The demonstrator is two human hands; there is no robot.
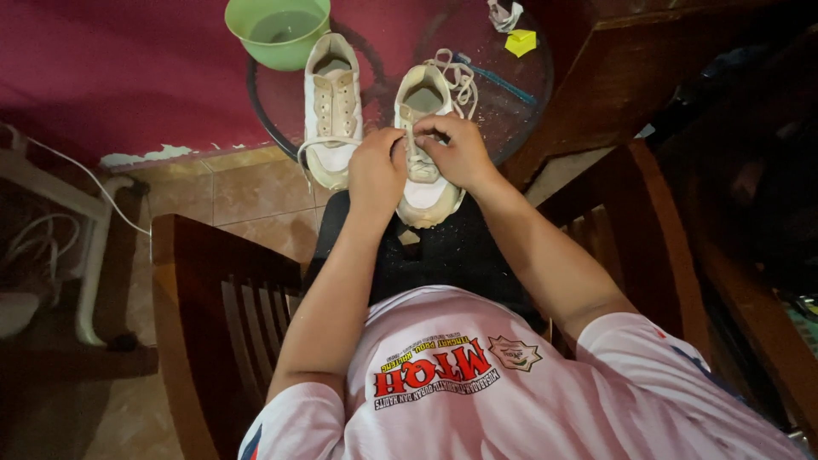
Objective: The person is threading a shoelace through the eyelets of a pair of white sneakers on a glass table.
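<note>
Two white sneakers stand on a round glass table (520, 102), toes toward me. Both my hands are on the right sneaker (423, 100). My left hand (376, 170) pinches its lace at the left side of the tongue. My right hand (460, 152) grips the lace (460, 77) on the right side, fingers curled over the eyelets; the loose end trails behind the shoe. The left sneaker (333, 106) stands untouched beside it, with its lace hanging over the table's edge.
A green plastic basin (277, 30) with water sits at the table's back left. A blue toothbrush (503, 81), a yellow piece (520, 41) and a crumpled cloth (504, 13) lie at the back right. Wooden chairs (213, 307) flank me. White cables (94, 183) run at the left.
</note>
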